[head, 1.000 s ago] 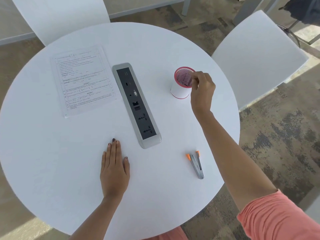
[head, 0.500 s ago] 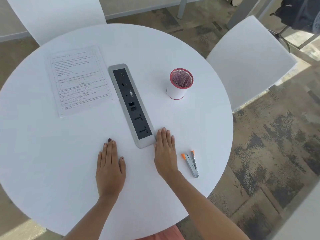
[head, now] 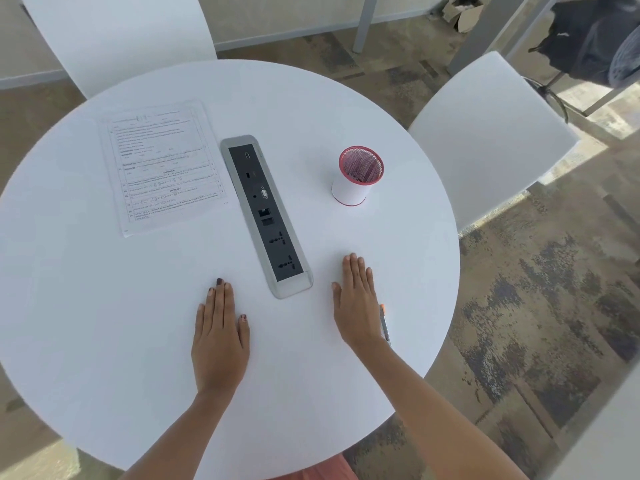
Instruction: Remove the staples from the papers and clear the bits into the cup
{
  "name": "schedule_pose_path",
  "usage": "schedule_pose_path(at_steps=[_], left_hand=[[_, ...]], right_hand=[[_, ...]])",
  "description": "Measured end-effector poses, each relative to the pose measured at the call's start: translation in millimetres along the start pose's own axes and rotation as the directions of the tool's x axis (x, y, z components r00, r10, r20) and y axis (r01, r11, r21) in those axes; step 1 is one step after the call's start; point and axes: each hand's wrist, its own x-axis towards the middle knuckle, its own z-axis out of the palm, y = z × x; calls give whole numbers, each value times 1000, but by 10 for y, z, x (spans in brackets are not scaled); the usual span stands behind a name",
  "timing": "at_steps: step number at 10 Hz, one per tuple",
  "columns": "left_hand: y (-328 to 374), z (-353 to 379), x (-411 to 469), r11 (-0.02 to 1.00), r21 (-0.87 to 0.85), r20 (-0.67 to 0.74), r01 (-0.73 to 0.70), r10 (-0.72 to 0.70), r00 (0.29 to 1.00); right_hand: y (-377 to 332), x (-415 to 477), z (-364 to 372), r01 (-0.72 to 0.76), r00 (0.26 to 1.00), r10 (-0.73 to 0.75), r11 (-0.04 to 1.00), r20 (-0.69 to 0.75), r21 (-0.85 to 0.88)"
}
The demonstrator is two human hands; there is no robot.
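Observation:
Printed papers (head: 161, 166) lie flat at the far left of the round white table (head: 104, 341). A white cup with a red mesh rim (head: 356, 176) stands upright at the right, beyond my right hand. My left hand (head: 220, 332) rests flat, palm down, near the front edge, holding nothing. My right hand (head: 356, 303) also lies flat and empty, to the right of the socket strip. The staple remover (head: 384, 323), grey with orange tips, lies mostly hidden under the right hand's outer edge.
A long grey socket strip (head: 266, 216) is set into the table's middle, running between my hands. White chairs stand at the far left (head: 117, 39) and at the right (head: 485, 140). A dark bag (head: 588, 36) hangs at the far right.
My right hand left the cup, came back toward me and settled flat on the table, now partly covering the staple remover. The left hand stayed flat in place.

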Motion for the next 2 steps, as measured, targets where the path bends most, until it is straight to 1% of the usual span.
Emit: schedule_pose_path(at_steps=[1, 2], left_hand=[[-1, -5, 17, 1000, -2, -3, -2, 2, 1000], [14, -38, 33, 1000, -19, -12, 1, -1, 1000]], right_hand=[[-112, -149, 43, 78, 995, -74, 995, -68, 57], [-350, -245, 41, 122, 989, -109, 985, -103, 126]])
